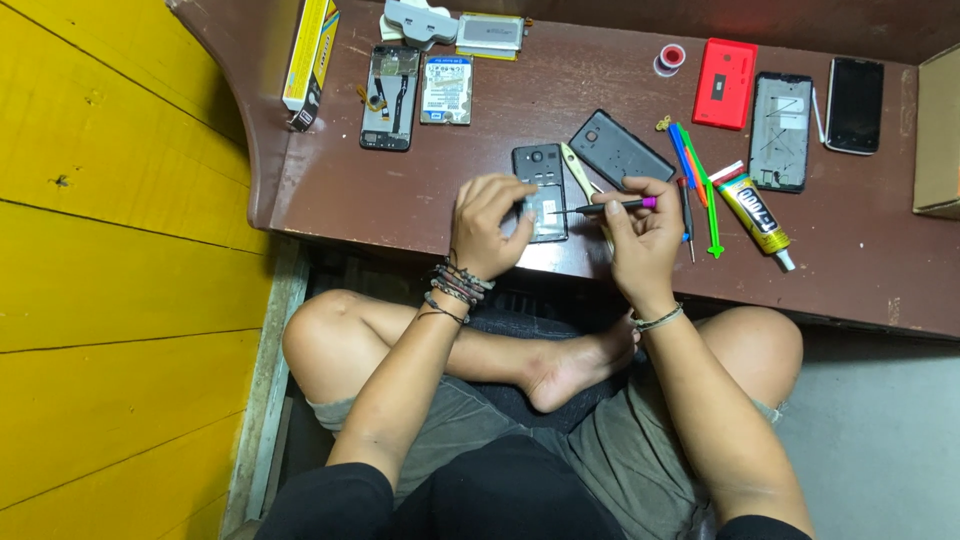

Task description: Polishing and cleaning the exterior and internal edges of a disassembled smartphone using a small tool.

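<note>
While the left hand (490, 222) steadies the opened dark phone (541, 192) on the brown tabletop (400, 190), fingers curled on its lower edge, the right hand (640, 232) pinches a thin screwdriver (612, 206), tip on the phone's inside. Its back cover (620, 150) already lies apart; the work inside looks unfinished.

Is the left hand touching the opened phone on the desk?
Touching. The head view shows the left hand with fingers pressed on the opened phone.
</note>
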